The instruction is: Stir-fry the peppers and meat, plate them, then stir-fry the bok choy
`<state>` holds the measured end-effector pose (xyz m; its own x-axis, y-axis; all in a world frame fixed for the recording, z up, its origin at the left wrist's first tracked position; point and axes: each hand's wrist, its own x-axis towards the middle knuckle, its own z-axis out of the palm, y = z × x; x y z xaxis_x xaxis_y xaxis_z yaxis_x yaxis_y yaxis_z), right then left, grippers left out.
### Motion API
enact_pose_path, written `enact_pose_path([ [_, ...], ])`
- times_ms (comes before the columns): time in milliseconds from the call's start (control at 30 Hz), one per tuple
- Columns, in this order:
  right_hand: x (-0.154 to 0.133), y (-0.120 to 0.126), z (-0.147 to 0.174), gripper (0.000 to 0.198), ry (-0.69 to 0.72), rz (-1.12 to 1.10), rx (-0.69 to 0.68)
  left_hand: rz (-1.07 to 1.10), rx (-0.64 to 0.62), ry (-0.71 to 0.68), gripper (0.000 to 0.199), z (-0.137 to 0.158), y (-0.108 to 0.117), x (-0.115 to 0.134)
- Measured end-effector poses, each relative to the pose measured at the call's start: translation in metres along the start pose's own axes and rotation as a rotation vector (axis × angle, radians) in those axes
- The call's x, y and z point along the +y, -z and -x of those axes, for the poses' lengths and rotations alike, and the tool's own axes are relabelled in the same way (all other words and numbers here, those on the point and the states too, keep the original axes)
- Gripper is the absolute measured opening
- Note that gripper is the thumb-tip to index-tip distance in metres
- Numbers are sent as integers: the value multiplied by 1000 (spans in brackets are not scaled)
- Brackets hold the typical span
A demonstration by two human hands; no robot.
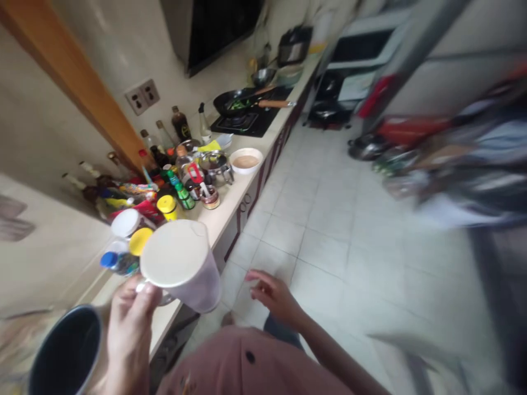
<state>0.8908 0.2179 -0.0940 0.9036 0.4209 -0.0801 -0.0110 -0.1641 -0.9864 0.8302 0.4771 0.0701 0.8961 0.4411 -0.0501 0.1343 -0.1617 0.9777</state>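
Observation:
My left hand point(134, 318) is closed round the handle of a clear plastic pitcher point(201, 293) with a cream lid point(175, 252). The pitcher is held up at the counter's edge, slightly tilted. Whether it holds liquid, I cannot tell. Over the floor, my right hand point(269, 293) hangs in the air with its fingers partly stretched and apart, touching nothing. A dark-lined pot point(66, 351) stands at the lower left, close to my left wrist. Behind the pitcher are a yellow-lidded jar point(167, 207) and a blue-capped bottle point(109, 259).
Sauce bottles point(181, 125) and jars crowd the counter point(222, 216) along the wall. A white bowl point(247, 161) of brownish liquid sits near the counter's edge. Farther back, a wok point(230, 103) with greens rests on the stove. Tiled floor point(325, 241) lies to the right, with blurred items beyond.

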Motion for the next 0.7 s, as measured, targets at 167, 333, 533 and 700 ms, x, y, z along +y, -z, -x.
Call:
enact_pose_path([
  [167, -17, 118, -31, 54, 129, 22, 100, 73, -192, 17, 34, -45, -146, -6],
  [333, -20, 227, -63, 43, 279, 81, 60, 123, -287, -31, 47, -80, -266, 4],
  [533, -15, 332, -108, 35, 299, 114, 94, 177, -264, -39, 44, -124, -367, 42],
  [700, 5, 420, -165, 31, 271, 126, 171, 230, -157, -43, 49, -175, -423, 67],
])
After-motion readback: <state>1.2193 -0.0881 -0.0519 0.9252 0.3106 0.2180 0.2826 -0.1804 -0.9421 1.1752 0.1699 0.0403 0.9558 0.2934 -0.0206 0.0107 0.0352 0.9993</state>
